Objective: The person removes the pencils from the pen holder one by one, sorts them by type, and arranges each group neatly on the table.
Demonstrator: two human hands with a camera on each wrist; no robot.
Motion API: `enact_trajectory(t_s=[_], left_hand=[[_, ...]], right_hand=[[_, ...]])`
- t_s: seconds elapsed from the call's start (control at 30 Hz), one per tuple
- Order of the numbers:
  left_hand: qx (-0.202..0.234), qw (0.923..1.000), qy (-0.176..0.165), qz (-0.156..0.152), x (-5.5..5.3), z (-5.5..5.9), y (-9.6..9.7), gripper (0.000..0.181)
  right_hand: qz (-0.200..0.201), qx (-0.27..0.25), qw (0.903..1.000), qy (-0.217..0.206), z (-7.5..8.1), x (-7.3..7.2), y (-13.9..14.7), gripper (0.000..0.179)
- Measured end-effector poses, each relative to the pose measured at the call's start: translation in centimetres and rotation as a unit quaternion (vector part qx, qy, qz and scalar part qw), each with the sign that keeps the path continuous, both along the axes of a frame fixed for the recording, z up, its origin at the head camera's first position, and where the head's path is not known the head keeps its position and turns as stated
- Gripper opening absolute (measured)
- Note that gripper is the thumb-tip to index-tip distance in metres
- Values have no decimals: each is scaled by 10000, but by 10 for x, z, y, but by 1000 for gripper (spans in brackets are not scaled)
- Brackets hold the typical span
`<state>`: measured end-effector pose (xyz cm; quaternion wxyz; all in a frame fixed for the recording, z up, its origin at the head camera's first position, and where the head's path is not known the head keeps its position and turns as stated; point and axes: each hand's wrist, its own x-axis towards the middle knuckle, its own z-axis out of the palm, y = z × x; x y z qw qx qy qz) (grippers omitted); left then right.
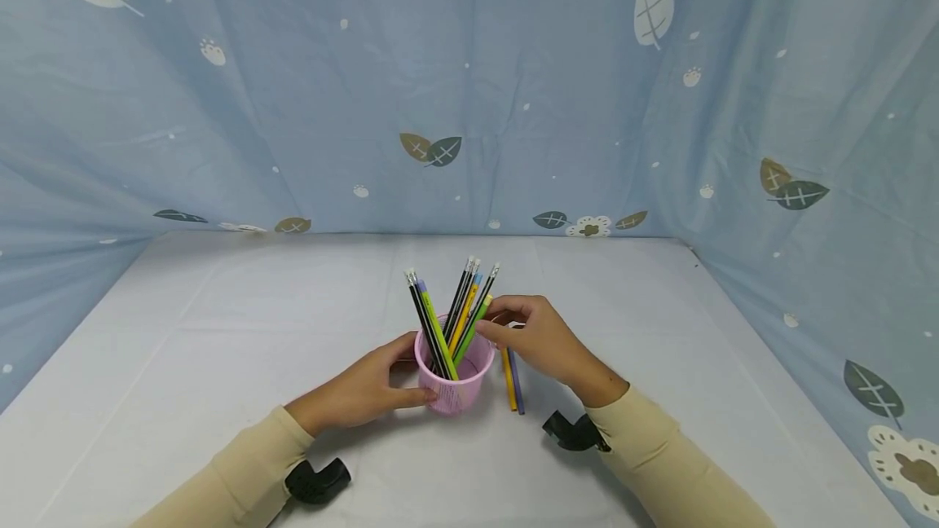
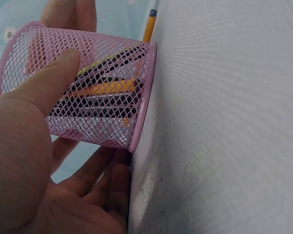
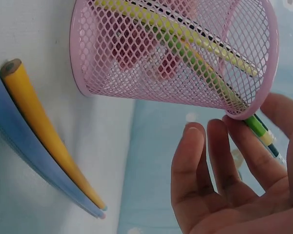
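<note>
A pink mesh pencil cup (image 1: 455, 398) stands upright on the table, holding several pencils that lean to different sides. My left hand (image 1: 363, 385) grips the cup from the left, its thumb (image 2: 58, 78) across the mesh and the other fingers around the far side and low by the base. At the right rim is my right hand (image 1: 539, 341), fingers loosely spread around the upper part of a green pencil (image 1: 475, 318). In the right wrist view that green pencil (image 3: 256, 126) leans over the rim between thumb and forefinger, and the fingertips are right at the rim.
Just right of the cup, a yellow pencil (image 1: 509, 381) and a purple-blue pencil (image 1: 517, 385) lie side by side on the white-covered table (image 1: 293, 300). A blue leaf-print curtain (image 1: 469, 88) hangs behind the table and along its sides.
</note>
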<state>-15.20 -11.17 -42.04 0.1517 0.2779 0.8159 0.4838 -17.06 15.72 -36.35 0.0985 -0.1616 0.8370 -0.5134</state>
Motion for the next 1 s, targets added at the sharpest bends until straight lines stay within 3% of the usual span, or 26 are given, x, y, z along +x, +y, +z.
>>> enact_trajectory(t_s=[0.2,0.67,1.0], left_hand=[[-6,9999,-137,16,0,1,0,81],[31,10000,34,-7,0,-2,0,77],[34,9999,138,-59,-1,-2,-1,77]], right_hand=[[-72,-55,9995,313,0,2,-1,15],[-291,105,9975,639,6,3,0,10],[-241,-220,9960,828,16,5,5,14]])
